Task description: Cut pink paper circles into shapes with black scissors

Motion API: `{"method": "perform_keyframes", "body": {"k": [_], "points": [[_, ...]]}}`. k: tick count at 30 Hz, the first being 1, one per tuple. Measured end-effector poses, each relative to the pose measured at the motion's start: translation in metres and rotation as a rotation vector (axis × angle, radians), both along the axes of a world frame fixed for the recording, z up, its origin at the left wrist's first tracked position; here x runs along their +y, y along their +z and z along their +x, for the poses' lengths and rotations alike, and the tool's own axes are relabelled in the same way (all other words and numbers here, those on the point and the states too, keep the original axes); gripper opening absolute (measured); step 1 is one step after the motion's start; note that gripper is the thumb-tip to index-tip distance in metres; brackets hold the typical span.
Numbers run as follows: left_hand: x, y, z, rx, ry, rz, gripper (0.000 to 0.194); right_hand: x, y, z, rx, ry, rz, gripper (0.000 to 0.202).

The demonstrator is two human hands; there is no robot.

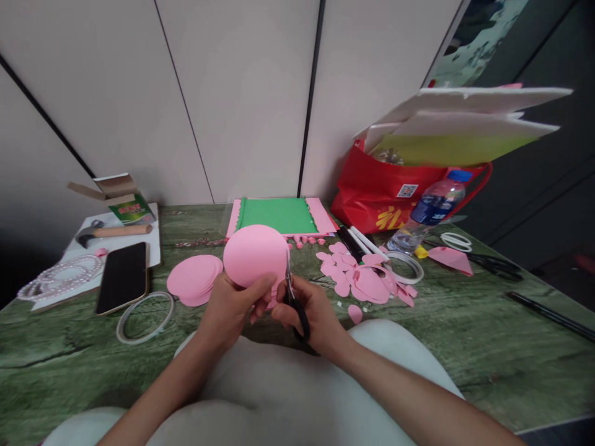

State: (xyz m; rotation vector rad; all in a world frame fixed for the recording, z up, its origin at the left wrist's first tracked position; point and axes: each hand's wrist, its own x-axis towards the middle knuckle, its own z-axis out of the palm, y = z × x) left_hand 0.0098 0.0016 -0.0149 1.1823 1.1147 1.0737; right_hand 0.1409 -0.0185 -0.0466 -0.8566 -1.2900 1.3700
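A round pink paper disc [255, 255] is pinched at its lower edge by my left hand [237, 303], thumb on top. My right hand [309, 310] grips black-handled scissors [300, 316], whose blades point up along the disc's right edge. Whether the blades are apart is too small to tell. Some pink paper shows below the disc between my hands. To the left lies a stack of pink paper discs [193, 279]. Pink petal-shaped paper pieces [341, 266] lie in a loose heap to the right, with a single petal [355, 313] nearer me.
Left are a phone [123, 277], a tape roll [145, 317], a hammer [116, 231], bead strings [60, 277] and a small box [132, 209]. Green paper [276, 215] lies behind the disc. A red bag [367, 192], a water bottle [432, 210] and another tape roll [405, 266] stand right.
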Motion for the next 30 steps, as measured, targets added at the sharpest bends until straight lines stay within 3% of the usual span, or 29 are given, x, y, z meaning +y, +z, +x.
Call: {"method": "perform_keyframes", "body": {"k": [10, 13, 20, 30], "points": [[0.0009, -0.0001, -0.0002, -0.03, -0.056, -0.001, 0.03, -0.0019, -0.0005, -0.001, 0.029, 0.031, -0.022, 0.035], [0.0012, -0.0024, -0.0011, 0.002, -0.021, 0.019, 0.03, -0.0013, -0.0018, -0.0013, 0.028, 0.028, -0.041, 0.036], [0.002, -0.0051, -0.0025, 0.12, -0.029, 0.003, 0.027, 0.0011, -0.0007, 0.0005, 0.062, 0.011, 0.03, 0.04], [0.0028, -0.0032, -0.0029, 0.094, -0.038, 0.015, 0.027, 0.0023, -0.0037, 0.0016, 0.052, 0.017, 0.036, 0.037]]}}
